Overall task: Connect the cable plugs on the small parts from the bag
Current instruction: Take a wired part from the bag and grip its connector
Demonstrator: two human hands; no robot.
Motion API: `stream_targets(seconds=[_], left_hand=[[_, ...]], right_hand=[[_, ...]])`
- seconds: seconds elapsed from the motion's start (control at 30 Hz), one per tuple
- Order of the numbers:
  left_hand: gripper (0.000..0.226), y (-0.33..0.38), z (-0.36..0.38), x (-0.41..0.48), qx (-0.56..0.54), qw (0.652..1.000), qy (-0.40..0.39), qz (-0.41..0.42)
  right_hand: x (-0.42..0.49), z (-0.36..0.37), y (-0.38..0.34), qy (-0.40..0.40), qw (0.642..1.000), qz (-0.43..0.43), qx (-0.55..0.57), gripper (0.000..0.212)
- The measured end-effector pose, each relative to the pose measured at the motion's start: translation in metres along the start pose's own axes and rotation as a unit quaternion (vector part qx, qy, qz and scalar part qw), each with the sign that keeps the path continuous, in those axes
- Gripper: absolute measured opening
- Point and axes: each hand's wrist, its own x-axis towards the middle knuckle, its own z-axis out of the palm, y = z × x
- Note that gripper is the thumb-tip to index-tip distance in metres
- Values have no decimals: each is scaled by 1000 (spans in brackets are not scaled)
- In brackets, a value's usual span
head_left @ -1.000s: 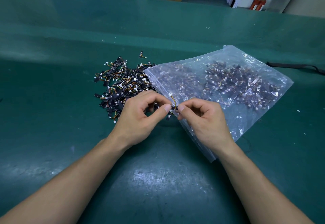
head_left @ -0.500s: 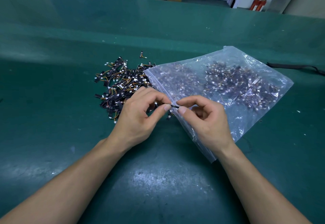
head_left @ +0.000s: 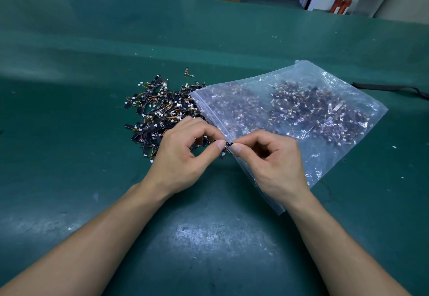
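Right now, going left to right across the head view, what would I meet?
Left hand → small part pinched by both hands → right hand → black strap. The loose pile and the bag overlap the hands, so I skip them.

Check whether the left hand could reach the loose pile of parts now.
Probably yes: the pile lies uncovered beside the left hand, but it and the right hand are pinching a small part.

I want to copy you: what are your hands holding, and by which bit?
One small black part: left hand pinches its left end, right hand its right end.
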Motion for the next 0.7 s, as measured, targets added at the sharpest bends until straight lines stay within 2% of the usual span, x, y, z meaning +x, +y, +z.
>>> stream_targets(seconds=[0.4, 0.7], left_hand=[[6, 1, -1, 2, -8, 1000, 14, -22], [7, 2, -1, 1, -40, 997, -5, -59]], right_hand=[[0, -1, -2, 12, 997, 47, 52, 6], [2, -1, -3, -7, 997, 57, 57, 11]])
